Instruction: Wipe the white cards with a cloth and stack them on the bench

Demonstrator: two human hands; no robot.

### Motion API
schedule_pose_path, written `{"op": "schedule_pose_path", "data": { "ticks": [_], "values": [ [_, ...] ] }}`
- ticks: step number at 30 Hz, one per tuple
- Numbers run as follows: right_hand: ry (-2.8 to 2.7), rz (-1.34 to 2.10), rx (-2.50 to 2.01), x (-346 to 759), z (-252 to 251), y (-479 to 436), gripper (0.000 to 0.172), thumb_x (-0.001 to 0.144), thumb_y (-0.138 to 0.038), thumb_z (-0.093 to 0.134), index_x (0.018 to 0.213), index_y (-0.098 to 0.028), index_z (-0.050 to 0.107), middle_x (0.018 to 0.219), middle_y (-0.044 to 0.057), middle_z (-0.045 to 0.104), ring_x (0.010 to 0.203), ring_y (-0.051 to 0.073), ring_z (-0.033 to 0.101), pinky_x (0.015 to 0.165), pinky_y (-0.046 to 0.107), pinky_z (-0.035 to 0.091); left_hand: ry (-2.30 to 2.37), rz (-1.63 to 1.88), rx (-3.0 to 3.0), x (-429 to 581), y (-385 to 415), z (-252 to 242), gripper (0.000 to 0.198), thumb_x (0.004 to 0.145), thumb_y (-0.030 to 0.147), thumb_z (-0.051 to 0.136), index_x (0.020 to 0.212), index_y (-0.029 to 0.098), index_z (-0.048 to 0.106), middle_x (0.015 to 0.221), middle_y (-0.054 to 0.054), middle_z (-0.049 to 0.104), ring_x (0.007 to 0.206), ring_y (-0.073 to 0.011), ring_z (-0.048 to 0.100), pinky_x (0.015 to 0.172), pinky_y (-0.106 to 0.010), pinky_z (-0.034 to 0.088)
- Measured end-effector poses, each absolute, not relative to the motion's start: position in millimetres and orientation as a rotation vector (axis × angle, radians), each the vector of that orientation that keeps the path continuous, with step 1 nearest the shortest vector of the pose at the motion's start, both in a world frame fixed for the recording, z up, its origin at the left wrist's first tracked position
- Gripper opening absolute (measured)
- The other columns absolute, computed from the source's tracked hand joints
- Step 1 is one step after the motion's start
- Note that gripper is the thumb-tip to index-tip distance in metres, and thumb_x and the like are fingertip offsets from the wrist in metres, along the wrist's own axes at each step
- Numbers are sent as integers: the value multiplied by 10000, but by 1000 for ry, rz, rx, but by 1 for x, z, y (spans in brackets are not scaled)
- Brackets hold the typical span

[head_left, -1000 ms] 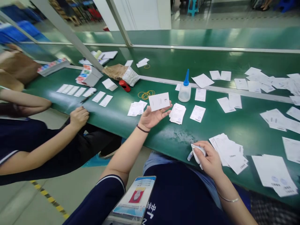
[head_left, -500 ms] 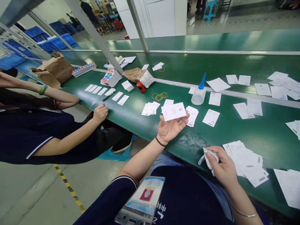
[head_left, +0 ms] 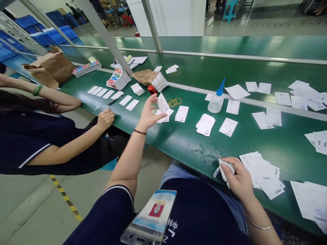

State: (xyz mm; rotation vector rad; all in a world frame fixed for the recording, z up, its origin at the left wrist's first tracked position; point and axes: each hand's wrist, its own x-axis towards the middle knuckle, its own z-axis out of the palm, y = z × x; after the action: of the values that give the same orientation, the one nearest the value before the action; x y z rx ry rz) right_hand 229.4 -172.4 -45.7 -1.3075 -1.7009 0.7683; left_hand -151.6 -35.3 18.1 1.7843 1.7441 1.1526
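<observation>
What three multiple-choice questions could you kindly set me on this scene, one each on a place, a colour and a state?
1. Where is the bottle? A on the green bench; B on the floor; C on a shelf.
2. What colour is its nozzle? A red; B yellow; C blue.
3. What does the right hand hold? A a pen; B a white cloth; C nothing.

Answers: 1 A, it stands on the bench. 2 C, the tip shows blue. 3 B, the fingers grip it.

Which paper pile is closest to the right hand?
The big loose pile just beside the right hand; the other piles lie farther away.
</observation>
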Motion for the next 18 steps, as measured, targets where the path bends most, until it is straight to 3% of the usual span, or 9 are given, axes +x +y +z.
{"op": "schedule_pose_path", "data": {
  "ticks": [3,5,9,13,18],
  "values": [
    [-1695,771,-1303,228,-43,-172,175,900,-369,594,950,-229,688,935,61,662,863,207,662,761,339,543,1749,733,1936,-191,-22,14,1200,535,670,780,1483,139,271,1428,-208,452,1361,-343,407,1135,-511,322],
    [-1686,773,-1294,226,-41,-171,163,901,-353,597,948,-227,688,931,59,661,859,199,662,759,330,544,1704,534,1982,-199,-18,10,1210,528,630,798,1494,128,269,1474,-217,410,1391,-368,367,1158,-529,280],
    [-1675,769,-1277,224,-37,-170,156,896,-345,606,937,-219,688,910,54,661,830,187,661,754,323,548,1664,518,2087,-170,-19,10,1170,586,635,774,1512,154,245,1573,-189,262,1473,-364,205,1196,-522,207],
    [-1680,770,-1285,223,-36,-170,164,903,-350,595,934,-216,684,909,55,660,829,185,661,742,317,546,1275,435,2316,-100,-18,13,1084,654,603,756,1520,212,234,1587,-141,264,1488,-324,186,1212,-477,184],
    [-1697,767,-1289,223,-38,-171,165,916,-345,577,955,-219,676,915,59,654,846,189,657,755,327,544,1092,162,2416,-31,-3,7,1103,669,528,763,1539,253,144,1611,-124,205,1505,-341,98,1197,-568,85]
  ]
}}
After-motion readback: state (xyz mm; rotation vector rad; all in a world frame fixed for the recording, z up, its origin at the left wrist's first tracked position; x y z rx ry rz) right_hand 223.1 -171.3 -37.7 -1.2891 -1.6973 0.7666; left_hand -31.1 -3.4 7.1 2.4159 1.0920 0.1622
